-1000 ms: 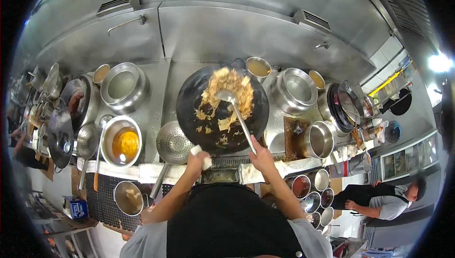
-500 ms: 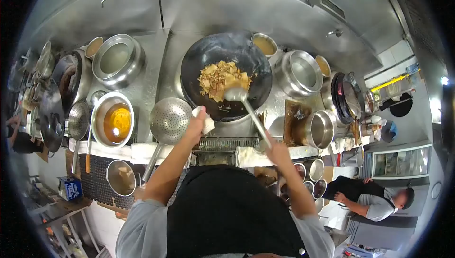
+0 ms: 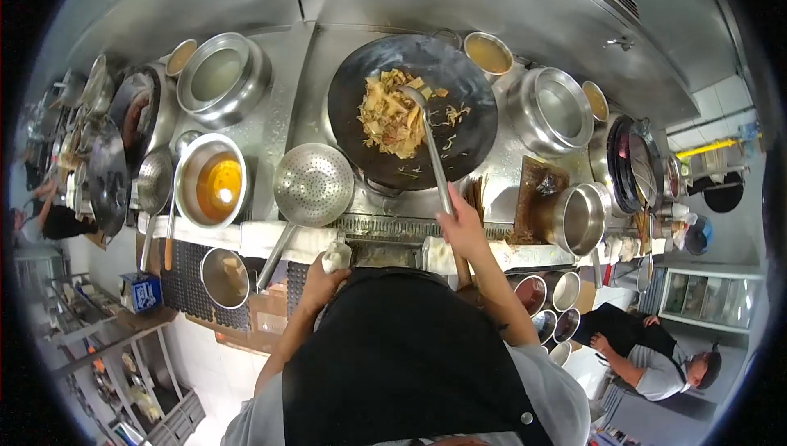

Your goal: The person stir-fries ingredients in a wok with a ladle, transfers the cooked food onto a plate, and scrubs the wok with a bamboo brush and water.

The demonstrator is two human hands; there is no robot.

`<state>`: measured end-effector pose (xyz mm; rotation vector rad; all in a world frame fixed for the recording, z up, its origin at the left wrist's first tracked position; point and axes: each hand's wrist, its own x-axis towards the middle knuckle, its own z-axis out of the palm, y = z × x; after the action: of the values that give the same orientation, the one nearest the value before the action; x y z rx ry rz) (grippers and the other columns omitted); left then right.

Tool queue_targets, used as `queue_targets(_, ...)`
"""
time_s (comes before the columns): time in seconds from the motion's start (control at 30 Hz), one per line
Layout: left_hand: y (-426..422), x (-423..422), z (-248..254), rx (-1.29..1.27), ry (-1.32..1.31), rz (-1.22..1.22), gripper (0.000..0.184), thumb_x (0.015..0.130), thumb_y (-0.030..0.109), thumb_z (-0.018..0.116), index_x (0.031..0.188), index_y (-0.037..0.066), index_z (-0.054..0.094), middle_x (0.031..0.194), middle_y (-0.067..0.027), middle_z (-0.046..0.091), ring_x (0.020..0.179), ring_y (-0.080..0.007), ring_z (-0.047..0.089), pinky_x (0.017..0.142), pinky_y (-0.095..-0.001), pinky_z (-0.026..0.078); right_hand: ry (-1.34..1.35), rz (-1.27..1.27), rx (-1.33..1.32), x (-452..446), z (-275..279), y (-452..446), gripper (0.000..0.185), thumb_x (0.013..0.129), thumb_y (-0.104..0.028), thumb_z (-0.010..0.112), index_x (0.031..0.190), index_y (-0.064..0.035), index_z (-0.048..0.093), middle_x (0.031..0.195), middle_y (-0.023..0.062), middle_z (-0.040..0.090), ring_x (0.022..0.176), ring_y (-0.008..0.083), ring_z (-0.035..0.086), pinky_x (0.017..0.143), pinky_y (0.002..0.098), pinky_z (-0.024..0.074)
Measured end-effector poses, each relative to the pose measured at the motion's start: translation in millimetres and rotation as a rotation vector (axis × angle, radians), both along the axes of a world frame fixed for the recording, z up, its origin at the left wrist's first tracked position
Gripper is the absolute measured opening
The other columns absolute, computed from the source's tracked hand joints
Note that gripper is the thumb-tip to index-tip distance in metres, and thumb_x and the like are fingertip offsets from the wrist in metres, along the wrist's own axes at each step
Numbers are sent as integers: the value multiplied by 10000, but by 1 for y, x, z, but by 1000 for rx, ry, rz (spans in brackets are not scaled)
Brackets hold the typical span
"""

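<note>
My right hand (image 3: pixel 465 229) is closed around the handle of a long metal ladle (image 3: pixel 437 159). The ladle's bowl lies among the food in a large black wok (image 3: pixel 471 130). Yellowish-brown pieces and thin strands of food (image 3: pixel 387 122) are heaped left of the wok's middle, with a few scraps scattered to the right. Close to my apron, my left hand (image 3: pixel 321 284) grips a folded white cloth (image 3: pixel 336 258), apart from the wok. A perforated strainer (image 3: pixel 313 185) rests just left of the wok, its handle pointing toward me.
Left of the strainer stands a bowl of orange liquid (image 3: pixel 189 190), with a metal pot (image 3: pixel 238 106) behind it. Another pot (image 3: pixel 525 114) and a saucepan (image 3: pixel 581 218) flank the wok on the right. Several containers (image 3: pixel 566 290) sit below. Another person (image 3: pixel 648 352) stands at the right.
My left hand has drawn back from the wok's near rim toward my body with the cloth. My right hand has pushed the ladle farther into the wok, and the food is heaped differently.
</note>
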<state>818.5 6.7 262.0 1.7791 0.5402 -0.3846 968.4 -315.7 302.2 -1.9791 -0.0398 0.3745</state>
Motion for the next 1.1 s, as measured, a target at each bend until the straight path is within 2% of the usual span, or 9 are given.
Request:
queue_targets(0.27,12,9,-29,-8,-104,-12,540,772,174,808,1240,-38,643,1109,-194,738,1039,-294,700,938,-379,529,361,14,210,34,9,-28,719,980,-45,602,1628,-155,311,695,1,544,517,107,506,474,283,442)
queue_targets(0.4,9,20,0,111,-67,32,518,776,168,787,1235,-32,654,1108,-180,742,1026,-283,704,932,-375,533,139,-196,-52,16,-21,-13,762,947,-160,674,1621,-155,318,832,95,676,584,146,587,567,327,526)
queue_targets(0.5,13,25,-5,14,-65,65,485,788,158,776,1218,-30,657,1071,-160,743,1001,-261,699,911,-366,534,-627,147,-378,-20,-26,-18,783,928,-161,682,1621,-158,317,995,157,718,642,153,612,627,344,538)
queue_targets(0.6,15,28,-3,-112,-71,53,450,810,150,768,1207,-29,655,1040,-137,739,972,-237,689,890,-361,534,190,153,-130,-23,6,-21,781,924,-144,672,1618,-124,315,1076,185,717,666,177,621,667,353,542)
queue_targets(0.7,12,30,1,-92,-78,32,424,829,147,762,1200,-27,654,1028,-123,737,953,-224,683,879,-360,532,-153,128,-182,30,-35,-38,763,933,-149,663,1608,-76,315,1029,188,714,621,188,593,635,349,530)
queue_targets(0.77,12,25,-6,-22,-118,58,426,837,149,763,1208,-30,652,1044,-128,739,965,-231,686,890,-371,532,105,-202,55,45,10,-22,747,960,-103,642,1621,-87,295,719,17,568,550,94,478,501,291,437)
queue_targets(0.93,19,17,-23,13,-75,27,476,823,171,780,1230,-40,649,1081,-160,744,1004,-270,701,919,-389,533,-215,-168,-197,40,-41,-10,756,957,-103,636,1626,-96,285,701,5,558,544,92,492,491,300,440)
queue_targets(1.0,21,10,-25,75,-63,30,491,817,183,788,1231,-43,650,1084,-171,747,1007,-283,706,922,-394,533,4,103,-99,4,-6,4,723,951,-201,666,1584,-51,351,1513,285,493,1355,336,549,1072,384,446)
queue_targets(1.1,26,1,-31,41,-57,90,495,804,212,803,1204,-45,665,1067,-187,751,996,-298,717,912,-389,539,49,115,-171,10,-11,-3,746,937,-190,679,1594,-77,344,1413,254,576,1215,334,627,1010,382,483)
